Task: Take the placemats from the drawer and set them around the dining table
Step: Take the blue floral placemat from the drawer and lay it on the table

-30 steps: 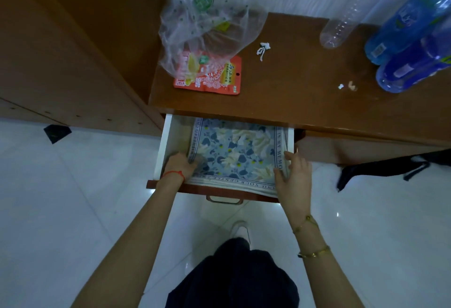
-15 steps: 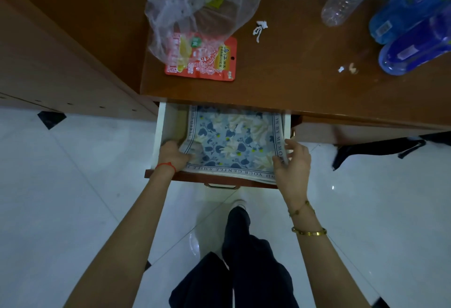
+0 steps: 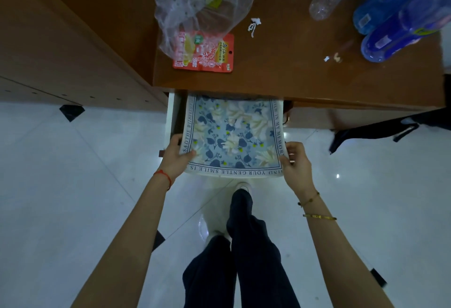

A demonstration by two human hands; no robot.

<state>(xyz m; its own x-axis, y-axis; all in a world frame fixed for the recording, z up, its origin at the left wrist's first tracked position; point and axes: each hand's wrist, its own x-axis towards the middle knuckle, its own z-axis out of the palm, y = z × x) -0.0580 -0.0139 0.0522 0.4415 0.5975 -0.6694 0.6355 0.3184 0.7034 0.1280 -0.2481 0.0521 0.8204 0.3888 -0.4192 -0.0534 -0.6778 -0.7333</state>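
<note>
White glossy floor tile [image 3: 73,210] nearest us, with our dark trouser legs [image 3: 244,259] at 6 o'clock. Both our forearms reach up to 12. Left hand [image 3: 174,158] wears a red string on the wrist; fingers curled under the left edge of the placemats [image 3: 231,136], thumb on top. Right hand [image 3: 296,163], two gold bracelets on that wrist, pinches the right near corner of the same stack, fingers curled around the edge. Placemats: blue floral print, lettered border. Near edge is lifted and hangs out past the drawer front; far end is under the bench lip. How many are in the stack we cannot tell. Drawer [image 3: 172,117] is pulled open, white side wall showing at 9 o'clock of the placemats. Further out, the brown wooden bench [image 3: 292,68]: red snack packet [image 3: 207,53] at 11 o'clock, partly under a clear dotted plastic bag [image 3: 202,2]. White paper scrap [image 3: 253,25] at 12. Small crumbs [image 3: 334,58] at 1 o'clock. Clear empty bottle [image 3: 324,2] and two blue bottles [image 3: 395,21] lying at 2 o'clock. Black strap [image 3: 371,130] on the floor at 3 o'clock.
</note>
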